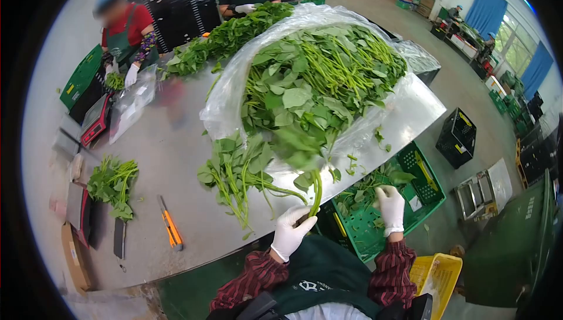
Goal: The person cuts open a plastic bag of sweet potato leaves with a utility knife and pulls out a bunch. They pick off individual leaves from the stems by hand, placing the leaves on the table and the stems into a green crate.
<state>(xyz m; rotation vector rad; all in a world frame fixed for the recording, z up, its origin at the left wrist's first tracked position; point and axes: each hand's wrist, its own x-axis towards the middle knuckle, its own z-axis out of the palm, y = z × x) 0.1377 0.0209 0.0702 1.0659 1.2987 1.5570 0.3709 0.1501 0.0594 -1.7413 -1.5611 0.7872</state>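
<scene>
My left hand, in a white glove, is closed around the lower stems of a bunch of leafy greens at the table's front edge. The leaves at the bunch's top are blurred. Above the green crate is my gloved right hand, its fingers curled together; whether they pinch anything is hidden. Loose leaves and stems lie in that crate. Left of my left hand, a small pile of leafy stems rests on the metal table. Behind it, a large heap of greens fills an opened clear plastic bag.
An orange utility knife lies on the table, left of me. Further left are a bunch of greens and a red scale. Two people work across the table. A black crate and yellow basket stand at right.
</scene>
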